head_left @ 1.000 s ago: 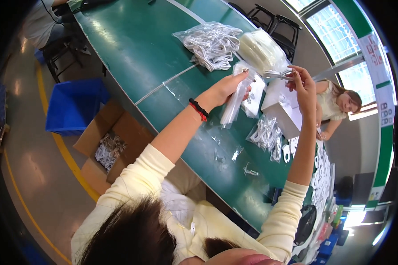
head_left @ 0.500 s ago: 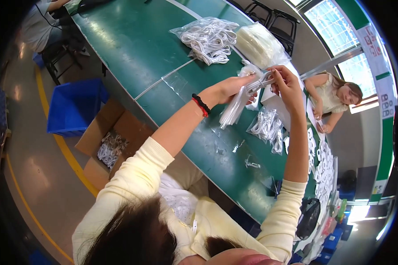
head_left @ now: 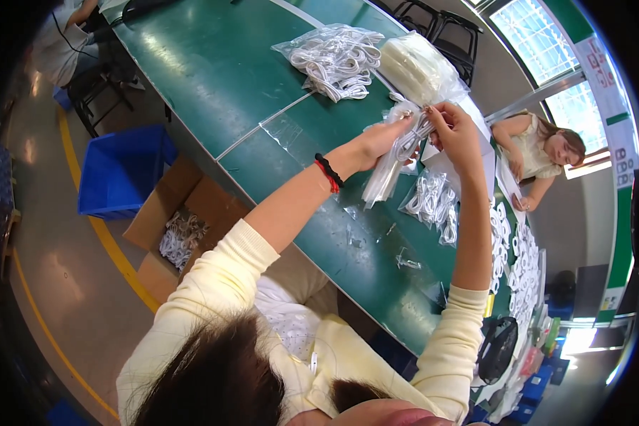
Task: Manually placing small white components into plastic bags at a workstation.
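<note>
My left hand (head_left: 382,144), with dark and red bands at the wrist, grips a sheaf of clear plastic bags (head_left: 382,182) over the green table. A coiled white cable (head_left: 410,142) lies along the bags, its upper end pinched by my right hand (head_left: 457,133). Whether the cable is inside the top bag or only against it, I cannot tell. Just beyond the sheaf rests a clear bag of coiled white cables (head_left: 433,199). Farther back lie a larger pile of bagged white cables (head_left: 337,60) and a thick pack of clear bags (head_left: 419,67).
Many white cable coils (head_left: 522,270) cover the table's right side, near a black bag (head_left: 498,349). A blue bin (head_left: 117,170) and an open carton (head_left: 149,234) with cables stand on the floor at left. A co-worker (head_left: 539,153) sits across the table.
The cable has moved lower along the bags, now lying more in line with them. Both hands have shifted slightly, and the bag sheaf has moved a little to the right.
</note>
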Available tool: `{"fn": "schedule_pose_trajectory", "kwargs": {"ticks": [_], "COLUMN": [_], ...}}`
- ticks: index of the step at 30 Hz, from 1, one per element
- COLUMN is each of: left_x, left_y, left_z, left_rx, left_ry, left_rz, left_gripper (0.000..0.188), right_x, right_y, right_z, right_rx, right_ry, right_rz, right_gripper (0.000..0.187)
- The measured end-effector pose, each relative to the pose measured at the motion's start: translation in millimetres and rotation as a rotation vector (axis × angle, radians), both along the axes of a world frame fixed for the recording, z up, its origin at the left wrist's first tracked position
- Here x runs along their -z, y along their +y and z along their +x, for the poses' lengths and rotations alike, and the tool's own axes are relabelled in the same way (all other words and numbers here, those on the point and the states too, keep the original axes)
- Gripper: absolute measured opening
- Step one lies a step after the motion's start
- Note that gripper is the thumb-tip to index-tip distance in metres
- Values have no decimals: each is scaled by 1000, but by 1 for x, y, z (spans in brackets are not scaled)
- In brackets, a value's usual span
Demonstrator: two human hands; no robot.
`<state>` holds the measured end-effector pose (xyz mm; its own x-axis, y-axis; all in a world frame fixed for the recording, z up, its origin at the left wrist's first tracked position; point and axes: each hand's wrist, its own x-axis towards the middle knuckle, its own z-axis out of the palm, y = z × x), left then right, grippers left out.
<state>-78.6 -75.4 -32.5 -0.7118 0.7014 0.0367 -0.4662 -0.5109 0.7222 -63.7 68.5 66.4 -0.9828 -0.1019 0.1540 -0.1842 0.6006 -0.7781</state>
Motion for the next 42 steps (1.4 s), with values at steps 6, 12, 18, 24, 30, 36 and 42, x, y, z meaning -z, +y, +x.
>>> {"fn": "schedule_pose_trajectory", "kwargs": {"ticks": [6, 12, 18, 24, 30, 36, 42], "left_x": [1, 4, 2, -3, -3, 1, -2], "left_y": [2, 5, 0, 1, -3, 1, 1], "left_z": [-1, -1, -1, 2, 1, -1, 2], "left_rx": [-79, -31, -22, -74, -47, -16, -17], "left_ry": [3, 52, 15, -1, 65, 97, 46], "left_rz": [10, 45, 120, 96, 165, 100, 80], "left_gripper": [46, 45, 43, 45, 50, 49, 47], "right_x": [0, 4, 12, -4, 6, 9, 5], "right_y": [-21, -3, -17, -25, -33, -31, -35], "right_z": [17, 14, 37, 49, 60, 58, 62], "right_rx": [387, -67, -115, -68, -58, -85, -40], "right_ry": [229, 26, 77, 159, 445, 405, 431], "right_rz": [0, -119, 106, 355, 482, 518, 537], "right_gripper": [19, 15, 19, 29, 26, 17, 10]}}
